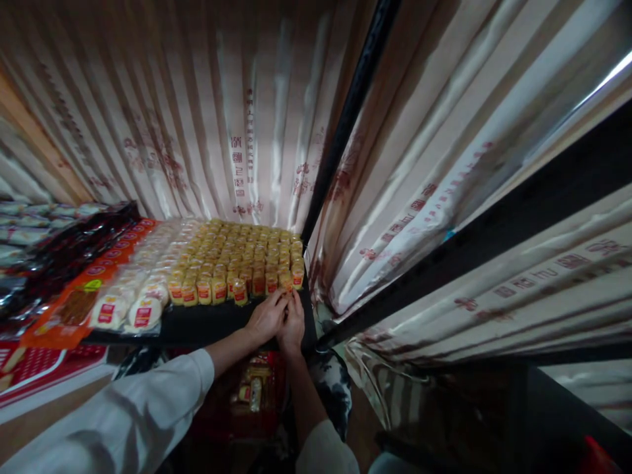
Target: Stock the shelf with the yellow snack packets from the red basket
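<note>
My left hand [269,317] and my right hand [292,322] meet at the front right of a block of small yellow wrapped cakes [237,253]. Fingers of both hands are closed around one wrapped cake [286,282] at the end of the front row, and they hide most of it. Just right of my fingertips stands another wrapped cake [297,273] with a red label. The rows rest on a black table [197,326], whose front strip shows below them.
Left of the cakes lie round white packaged cakes [145,313], orange packs [74,313] and dark shiny packs [69,253]. Below are a red basket [34,368] and a red container of wrapped snacks [254,388]. Printed curtains [266,131] and black poles [348,112] stand behind.
</note>
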Action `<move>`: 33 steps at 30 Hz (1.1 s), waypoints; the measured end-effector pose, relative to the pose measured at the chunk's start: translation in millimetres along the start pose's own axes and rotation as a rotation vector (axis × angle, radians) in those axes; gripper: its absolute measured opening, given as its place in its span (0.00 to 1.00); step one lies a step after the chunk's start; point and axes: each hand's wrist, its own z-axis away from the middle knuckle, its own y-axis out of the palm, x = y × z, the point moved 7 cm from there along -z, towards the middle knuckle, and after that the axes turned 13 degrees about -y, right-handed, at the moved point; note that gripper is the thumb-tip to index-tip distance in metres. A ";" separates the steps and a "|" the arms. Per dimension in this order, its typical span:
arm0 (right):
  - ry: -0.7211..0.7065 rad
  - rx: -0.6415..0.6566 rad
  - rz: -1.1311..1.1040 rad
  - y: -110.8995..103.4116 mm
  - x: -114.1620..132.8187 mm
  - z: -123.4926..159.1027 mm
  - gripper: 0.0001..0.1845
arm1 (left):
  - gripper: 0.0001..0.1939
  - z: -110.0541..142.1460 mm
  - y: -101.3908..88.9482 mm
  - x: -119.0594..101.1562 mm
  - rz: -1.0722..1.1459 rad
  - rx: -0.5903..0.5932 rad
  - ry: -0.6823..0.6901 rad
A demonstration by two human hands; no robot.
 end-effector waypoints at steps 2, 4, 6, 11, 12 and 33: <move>-0.008 0.024 0.016 0.3 1.9 -0.1 0.26 | 0.22 0.9 3.8 1.8 -0.004 0.010 0.016; -0.005 0.057 0.029 1.9 2.7 -0.7 0.26 | 0.22 -0.8 5.2 4.6 -0.006 0.026 -0.001; 0.003 0.096 0.040 4.6 3.0 -1.7 0.27 | 0.22 -2.6 5.2 7.8 -0.007 0.046 -0.033; 0.016 0.166 0.032 10.3 4.6 -3.6 0.28 | 0.25 -2.3 5.4 13.6 0.003 0.084 -0.070; 0.017 0.165 0.028 10.5 4.8 -3.6 0.27 | 0.26 -1.9 5.9 15.1 0.010 0.082 -0.074; 0.162 -0.079 -0.126 7.4 -31.2 -33.4 0.29 | 0.23 7.3 26.6 25.1 -0.245 -0.107 0.059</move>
